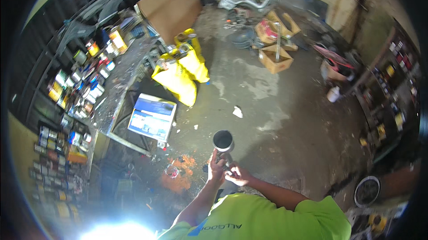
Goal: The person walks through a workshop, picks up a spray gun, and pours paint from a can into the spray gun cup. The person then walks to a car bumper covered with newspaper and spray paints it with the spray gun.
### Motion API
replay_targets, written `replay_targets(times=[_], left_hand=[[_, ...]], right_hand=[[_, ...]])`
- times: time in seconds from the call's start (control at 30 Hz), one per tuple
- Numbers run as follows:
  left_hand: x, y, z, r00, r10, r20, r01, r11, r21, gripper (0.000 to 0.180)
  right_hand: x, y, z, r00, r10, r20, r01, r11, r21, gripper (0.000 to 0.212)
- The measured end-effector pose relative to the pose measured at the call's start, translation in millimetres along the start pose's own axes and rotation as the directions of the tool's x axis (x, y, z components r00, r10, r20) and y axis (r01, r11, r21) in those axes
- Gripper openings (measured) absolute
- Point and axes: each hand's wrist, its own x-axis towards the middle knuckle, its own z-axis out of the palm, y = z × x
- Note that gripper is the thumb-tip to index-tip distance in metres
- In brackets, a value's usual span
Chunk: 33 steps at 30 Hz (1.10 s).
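In front of my body I hold up what looks like a paint spray gun with a round open-topped grey cup (223, 141); the cup's inside looks dark. My left hand (216, 165) is closed around the part just below the cup. Beside it, a little lower and to the right, my right hand (238, 175) has its fingers pinched at the lower part of the same tool. The fingers partly hide the tool's body, so its details are hard to make out.
On the left, a workbench (117, 89) carries many paint cans (91, 84). Yellow bags (180, 79) and a blue-and-white box (153, 117) stand beside it. Cardboard boxes (274, 60) lie ahead; a crowded shelf (379, 79) is on the right. An orange stain (180, 173) marks the floor.
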Motion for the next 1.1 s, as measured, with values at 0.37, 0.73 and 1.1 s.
replay_targets(times=[0.37, 0.73, 1.1], left_hand=[[278, 118, 17, 0.968, 0.156, 0.198, -0.245, 0.763, 0.599, 0.07], [430, 277, 35, 0.825, 0.433, -0.364, -0.071, 0.718, 0.693, 0.059], [471, 437, -27, 0.332, 0.554, -0.764, -0.617, 0.74, 0.269, 0.048]], right_hand=[[291, -6, -86, 0.994, -0.023, -0.108, -0.012, 0.95, -0.312, 0.043], [577, -62, -110, 0.94, -0.212, 0.266, 0.294, 0.901, -0.32, 0.048], [774, -186, -15, 0.369, -0.429, 0.825, 0.453, 0.858, 0.243, 0.056]])
